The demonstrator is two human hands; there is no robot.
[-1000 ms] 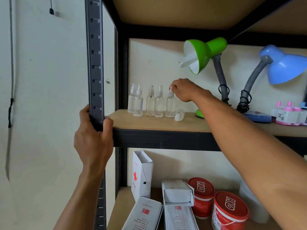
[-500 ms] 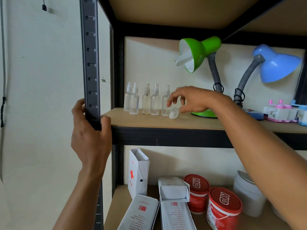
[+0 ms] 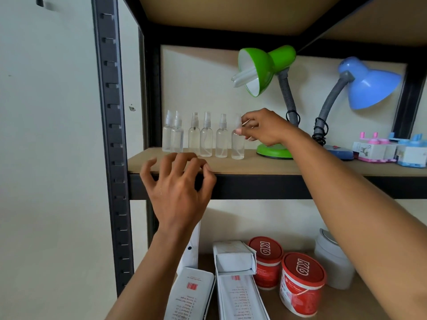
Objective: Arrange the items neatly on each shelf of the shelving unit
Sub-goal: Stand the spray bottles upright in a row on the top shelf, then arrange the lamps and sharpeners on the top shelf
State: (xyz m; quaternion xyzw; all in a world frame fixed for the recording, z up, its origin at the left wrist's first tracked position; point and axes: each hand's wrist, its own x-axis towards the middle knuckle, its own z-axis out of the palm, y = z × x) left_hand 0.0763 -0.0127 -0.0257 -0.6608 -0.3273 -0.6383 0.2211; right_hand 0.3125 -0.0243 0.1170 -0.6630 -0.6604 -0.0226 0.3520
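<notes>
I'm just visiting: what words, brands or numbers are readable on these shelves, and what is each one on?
"KD": white letters on the red lid of the back tub.
"KD": the same on the lid of the front tub; the print on its side is too blurred to read.
Printed lists beside red barcodes on the two white boxes: too small to read.
The spray bottles show no labels.

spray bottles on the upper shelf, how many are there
6 spray bottles, upright in a row on the upper shelf: two overlapping at far left, three spaced beside them, the sixth bottle at the right end, its top pinched by the right hand. None looks hidden.
</notes>
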